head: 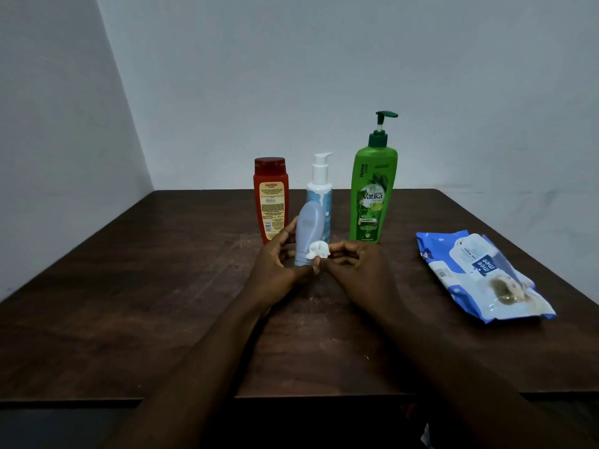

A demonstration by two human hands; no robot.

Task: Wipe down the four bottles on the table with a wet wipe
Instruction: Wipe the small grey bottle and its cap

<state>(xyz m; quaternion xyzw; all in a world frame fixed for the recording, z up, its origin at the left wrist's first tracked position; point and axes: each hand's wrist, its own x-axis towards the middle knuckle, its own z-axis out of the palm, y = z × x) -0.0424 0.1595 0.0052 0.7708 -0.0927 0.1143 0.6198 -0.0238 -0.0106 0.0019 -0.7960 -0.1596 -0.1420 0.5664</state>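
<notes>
The grey-blue bottle sits almost upright between my hands, top leaning slightly right, just in front of the red bottle, white pump bottle and green pump bottle. My left hand grips its lower half from the left. My right hand pinches the crumpled wet wipe against its lower right side. I judge the stroke should run up that axis. The wipes pack lies well off to the right.

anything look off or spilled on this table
Nothing spilled or broken. The wet-wipe pack lies crumpled and askew on the right of the table, its flap seemingly lifted. The grey-blue bottle tilts only because the left hand grips it while the right hand pinches a wipe against it.
</notes>
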